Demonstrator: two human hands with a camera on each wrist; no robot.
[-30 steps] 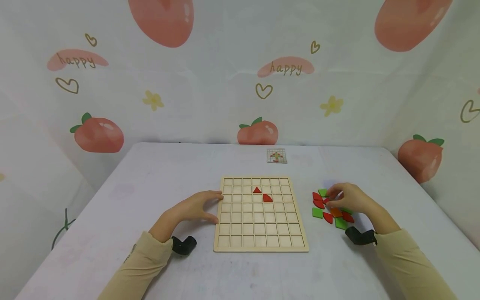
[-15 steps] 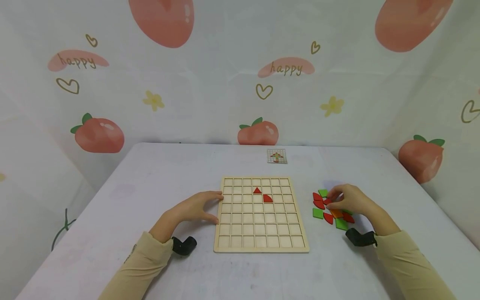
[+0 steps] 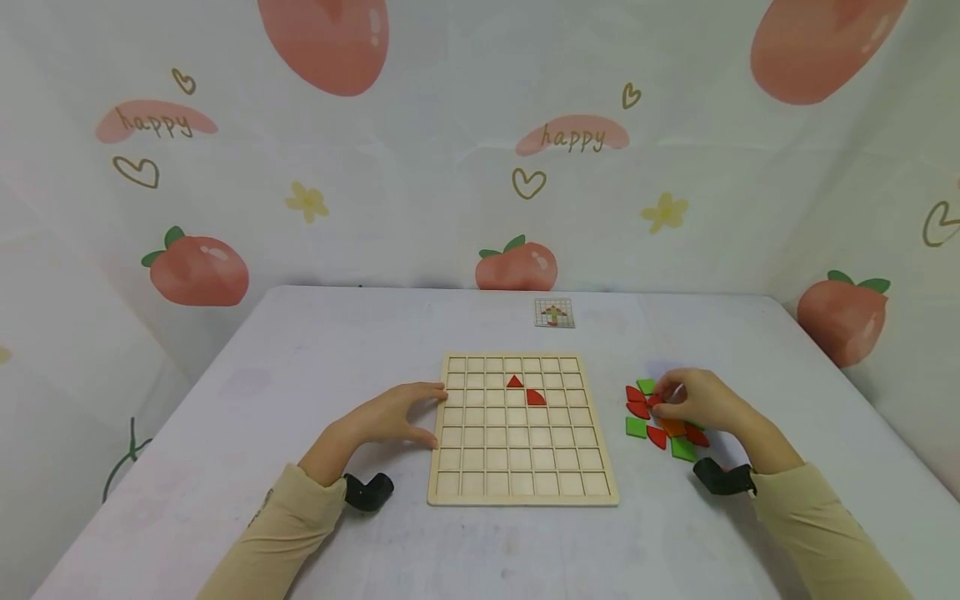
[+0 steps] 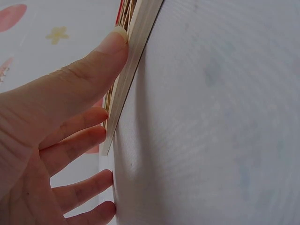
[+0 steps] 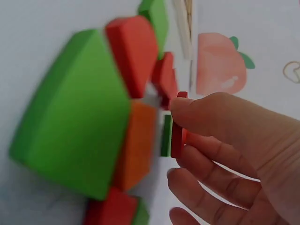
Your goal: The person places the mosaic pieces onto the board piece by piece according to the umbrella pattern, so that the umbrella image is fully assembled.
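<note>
A pale wooden grid board (image 3: 517, 458) lies mid-table. Set in its cells are a red triangle (image 3: 514, 382) and a red rounded piece (image 3: 536, 397). My left hand (image 3: 393, 414) touches the board's left edge with thumb and fingertips, its fingers spread and only slightly bent. To the right of the board, my right hand (image 3: 693, 396) is over a cluster of coloured pieces. Thumb and fingers there pinch a thin red piece (image 5: 177, 140), seen edge-on in the right wrist view. Close by lie an orange piece (image 3: 673, 427), a green square (image 3: 636, 427) and several red pieces (image 3: 656, 437).
Behind the board lies a small pattern card (image 3: 554, 313) with a coloured figure on a grid. A white cloth with printed peaches (image 3: 516, 265) hangs behind the table (image 3: 360, 333). A green cord (image 3: 133, 450) shows past the table's left side.
The right hand has barely shifted over the pieces. The left hand keeps its place at the board's edge, and the pieces on the board are as before.
</note>
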